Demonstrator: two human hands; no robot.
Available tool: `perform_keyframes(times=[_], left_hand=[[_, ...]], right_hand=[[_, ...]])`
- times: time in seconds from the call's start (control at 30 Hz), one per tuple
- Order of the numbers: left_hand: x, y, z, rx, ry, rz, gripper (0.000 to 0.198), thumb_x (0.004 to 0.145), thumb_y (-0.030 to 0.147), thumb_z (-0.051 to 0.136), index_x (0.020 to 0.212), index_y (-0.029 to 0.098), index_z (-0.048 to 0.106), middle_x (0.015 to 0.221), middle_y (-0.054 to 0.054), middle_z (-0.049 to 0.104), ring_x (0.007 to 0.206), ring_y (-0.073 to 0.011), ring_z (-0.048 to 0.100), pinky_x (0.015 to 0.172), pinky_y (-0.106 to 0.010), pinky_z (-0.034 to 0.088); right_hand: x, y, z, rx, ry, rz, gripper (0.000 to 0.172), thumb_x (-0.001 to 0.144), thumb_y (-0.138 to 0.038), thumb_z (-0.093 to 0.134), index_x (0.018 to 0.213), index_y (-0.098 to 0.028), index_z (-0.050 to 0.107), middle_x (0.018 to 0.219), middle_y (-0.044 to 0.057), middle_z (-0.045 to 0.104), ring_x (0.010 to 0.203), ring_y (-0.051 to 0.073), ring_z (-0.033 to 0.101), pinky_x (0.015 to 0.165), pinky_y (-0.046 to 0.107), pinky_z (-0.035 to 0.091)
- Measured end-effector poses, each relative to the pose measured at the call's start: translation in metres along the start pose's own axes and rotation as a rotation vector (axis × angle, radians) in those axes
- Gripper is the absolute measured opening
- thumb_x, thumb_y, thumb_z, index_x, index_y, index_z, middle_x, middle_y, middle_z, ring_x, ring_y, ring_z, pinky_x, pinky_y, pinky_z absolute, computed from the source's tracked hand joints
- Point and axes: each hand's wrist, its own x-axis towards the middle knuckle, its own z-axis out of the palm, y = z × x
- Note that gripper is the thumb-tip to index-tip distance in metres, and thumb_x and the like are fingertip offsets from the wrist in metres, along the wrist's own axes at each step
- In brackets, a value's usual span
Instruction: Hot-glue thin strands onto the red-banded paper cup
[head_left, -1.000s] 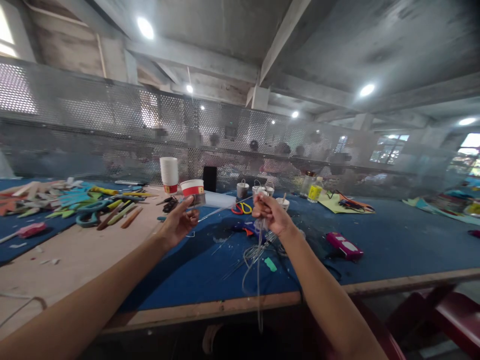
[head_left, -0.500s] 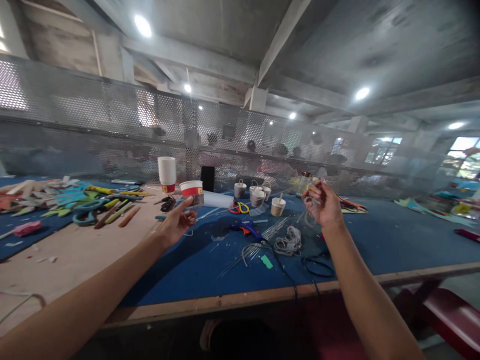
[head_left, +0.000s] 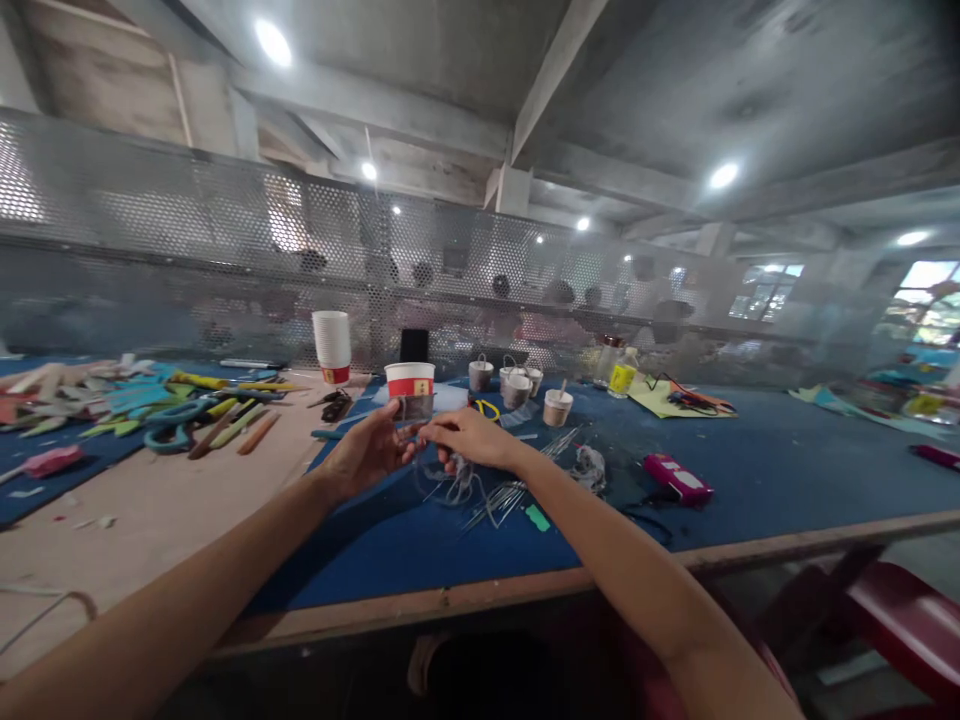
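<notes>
My left hand (head_left: pixel 369 448) is closed around the lower part of a red-and-white paper cup (head_left: pixel 410 376), held upright above the blue mat. A grey band covers the cup's lower part. My right hand (head_left: pixel 474 438) meets the left just below the cup, fingers pinched on a thin grey cord (head_left: pixel 463 486) that hangs in loose loops beneath. Exactly where the cord meets the cup is hidden by my fingers. A looser bundle of grey cord (head_left: pixel 589 466) lies to the right of my right wrist.
Several small grey-wrapped cups (head_left: pixel 516 390) and a cup with a stick (head_left: pixel 557 408) stand behind. Stacked paper cups (head_left: pixel 332 345), scissors (head_left: pixel 169 428) and coloured tools are to the left. A yellow-labelled bottle (head_left: pixel 622 375) and magenta object (head_left: pixel 677 479) are right. A perforated screen borders the back.
My right hand has come down and left from its raised place at the right to the cup, bringing the cord. The cup in my left hand has shifted slightly right.
</notes>
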Motion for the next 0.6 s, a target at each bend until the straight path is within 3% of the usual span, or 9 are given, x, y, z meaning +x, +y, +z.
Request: perform_keyframes(times=[0.13, 0.33, 0.5, 0.6], left_hand=[[0.004, -0.004, -0.004, 0.011, -0.030, -0.066, 0.029, 0.104, 0.030, 0.059, 0.125, 0.012, 0.068, 0.101, -0.016, 0.082, 0.069, -0.0195, 0.078, 0.065, -0.027, 0.065], [0.007, -0.009, -0.008, 0.044, -0.034, -0.116, 0.034, 0.107, 0.033, 0.054, 0.121, 0.007, 0.070, 0.099, -0.021, 0.082, 0.080, -0.0235, 0.081, 0.077, -0.030, 0.066], [0.007, -0.007, -0.007, -0.013, 0.031, -0.093, 0.026, 0.105, 0.033, 0.057, 0.109, 0.011, 0.071, 0.082, -0.016, 0.080, 0.068, -0.0215, 0.077, 0.068, -0.029, 0.065], [0.006, -0.004, -0.004, -0.052, 0.084, -0.071, 0.022, 0.103, 0.030, 0.059, 0.104, 0.011, 0.071, 0.078, -0.014, 0.077, 0.063, -0.0205, 0.075, 0.063, -0.028, 0.064]], right_hand=[[0.010, 0.018, -0.004, -0.066, 0.129, -0.020, 0.037, 0.103, -0.051, 0.063, 0.088, -0.017, 0.067, 0.063, -0.005, 0.060, 0.051, 0.010, 0.060, 0.054, 0.022, 0.051], [0.002, 0.028, -0.009, -0.040, 0.151, -0.068, 0.048, 0.096, -0.064, 0.067, 0.087, -0.017, 0.068, 0.065, -0.005, 0.060, 0.053, 0.009, 0.057, 0.056, 0.022, 0.049], [-0.001, 0.029, -0.014, 0.021, 0.182, -0.030, 0.050, 0.094, -0.065, 0.069, 0.086, -0.016, 0.067, 0.064, -0.005, 0.058, 0.051, 0.007, 0.054, 0.053, 0.019, 0.047], [-0.002, 0.033, -0.023, 0.075, 0.127, 0.019, 0.052, 0.097, -0.067, 0.066, 0.094, -0.015, 0.068, 0.068, -0.003, 0.063, 0.051, 0.007, 0.055, 0.050, 0.018, 0.047]])
